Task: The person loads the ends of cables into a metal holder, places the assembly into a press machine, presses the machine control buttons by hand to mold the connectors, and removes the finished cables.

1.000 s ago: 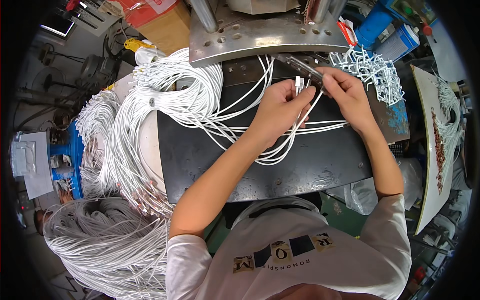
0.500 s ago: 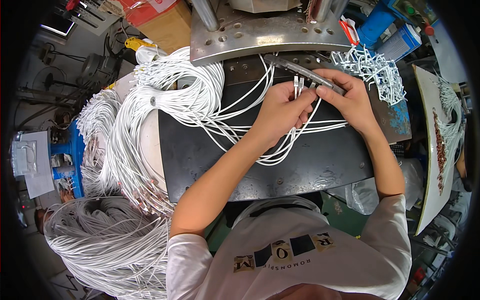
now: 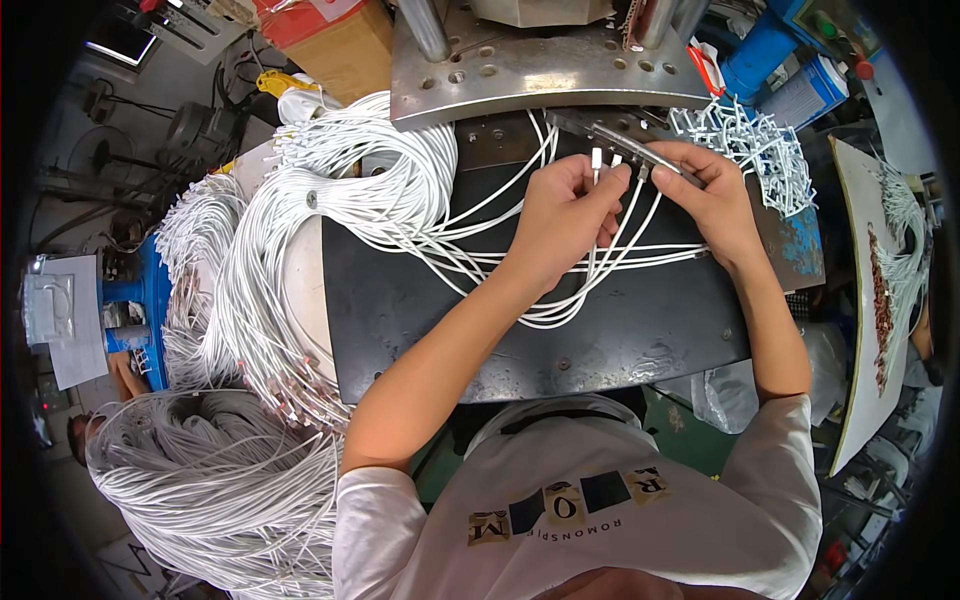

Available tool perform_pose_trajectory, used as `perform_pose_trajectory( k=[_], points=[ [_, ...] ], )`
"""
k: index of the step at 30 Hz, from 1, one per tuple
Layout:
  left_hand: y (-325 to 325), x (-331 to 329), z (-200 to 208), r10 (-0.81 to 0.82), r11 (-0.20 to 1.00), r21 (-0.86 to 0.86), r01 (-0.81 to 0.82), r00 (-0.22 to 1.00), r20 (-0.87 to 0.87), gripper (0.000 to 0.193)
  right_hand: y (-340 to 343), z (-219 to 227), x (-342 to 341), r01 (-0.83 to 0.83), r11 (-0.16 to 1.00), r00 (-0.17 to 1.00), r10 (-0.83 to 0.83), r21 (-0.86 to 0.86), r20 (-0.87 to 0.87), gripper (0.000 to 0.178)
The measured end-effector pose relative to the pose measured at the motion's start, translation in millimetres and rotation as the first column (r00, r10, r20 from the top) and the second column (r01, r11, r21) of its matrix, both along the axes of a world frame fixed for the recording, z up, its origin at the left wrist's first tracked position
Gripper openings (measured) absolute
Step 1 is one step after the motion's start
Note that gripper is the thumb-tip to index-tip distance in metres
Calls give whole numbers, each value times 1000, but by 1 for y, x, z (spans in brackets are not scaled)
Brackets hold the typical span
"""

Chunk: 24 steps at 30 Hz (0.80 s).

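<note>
Over the black work plate (image 3: 450, 350), my left hand (image 3: 565, 220) pinches white cables (image 3: 625, 225) with the thumb against the fingers. White and metal connector ends (image 3: 597, 158) stick up above that thumb. My right hand (image 3: 715, 205) is closed around the near end of a narrow metal bar (image 3: 620, 142), which slants up and left toward the press. One cable's connector (image 3: 642, 172) sits against the bar's edge beside my right thumb; whether it is seated in the bar I cannot tell. Several cables loop across the plate beneath my hands.
A heavy steel press base (image 3: 550, 85) stands just beyond my hands. A large coil of white cables (image 3: 370, 200) lies left, with another bundle (image 3: 220, 480) below it. Small white moulded pieces (image 3: 755, 150) are heaped at right. Another person's arm (image 3: 127, 377) shows far left.
The bar has turned slightly, its edge now standing up more. One connector has come to the bar beside my right thumb, and my left hand's connectors have spread apart. The whole view shifted slightly.
</note>
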<state>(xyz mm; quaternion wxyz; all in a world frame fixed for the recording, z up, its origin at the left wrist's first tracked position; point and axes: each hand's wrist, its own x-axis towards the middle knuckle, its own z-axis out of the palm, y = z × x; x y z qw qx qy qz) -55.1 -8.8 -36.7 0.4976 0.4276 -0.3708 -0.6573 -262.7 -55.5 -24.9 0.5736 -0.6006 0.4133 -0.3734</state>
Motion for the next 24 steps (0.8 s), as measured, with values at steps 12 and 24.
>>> perform_pose_trajectory(
  k=[12, 24],
  points=[
    [0, -5, 3, 76, 995, 71, -71, 995, -71, 25, -2, 5, -5, 30, 995, 989, -44, -97, -143, 31],
    [-1, 2, 0, -1, 999, 36, -2, 995, 98, 30, -2, 1, -6, 63, 998, 997, -63, -1, -41, 30]
  ],
)
